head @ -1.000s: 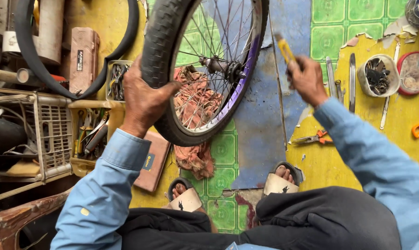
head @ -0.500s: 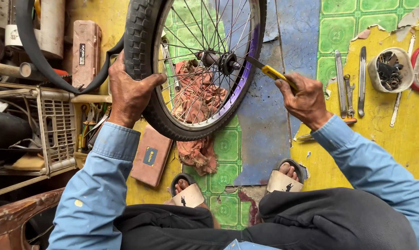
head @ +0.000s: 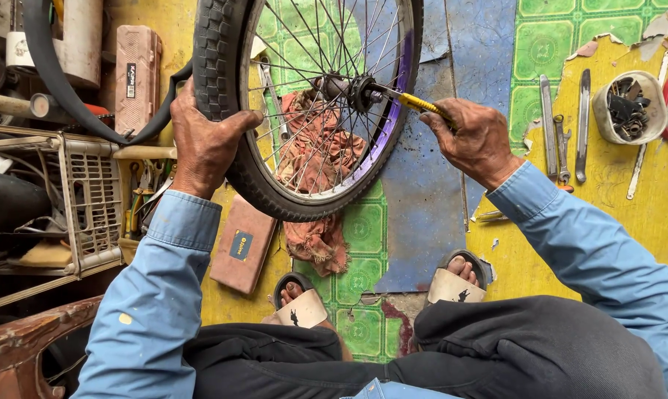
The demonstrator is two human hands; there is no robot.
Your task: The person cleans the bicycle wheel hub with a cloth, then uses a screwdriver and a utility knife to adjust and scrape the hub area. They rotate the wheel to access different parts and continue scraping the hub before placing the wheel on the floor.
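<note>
A bicycle wheel [head: 223, 89] with a black knobby tyre, purple rim and thin spokes stands upright in front of me. My left hand [head: 204, 140] grips the tyre on its left side. My right hand [head: 474, 137] holds a yellow-handled tool [head: 419, 102] whose tip rests against the hub [head: 348, 90] at the wheel's centre. A reddish rag [head: 315, 170] lies on the floor behind the spokes.
Wrenches [head: 552, 125] and a white bowl of small parts [head: 629, 107] lie on the yellow floor at right. A pink flat case [head: 241, 247] sits by my left foot. A wire rack [head: 90, 199], tool box [head: 136, 74] and a loose inner tube [head: 60, 81] crowd the left.
My right hand brought the yellow-handled tool down from above the floor tools to the hub. The wheel now sits closer and higher in view, and my left hand has shifted along the tyre.
</note>
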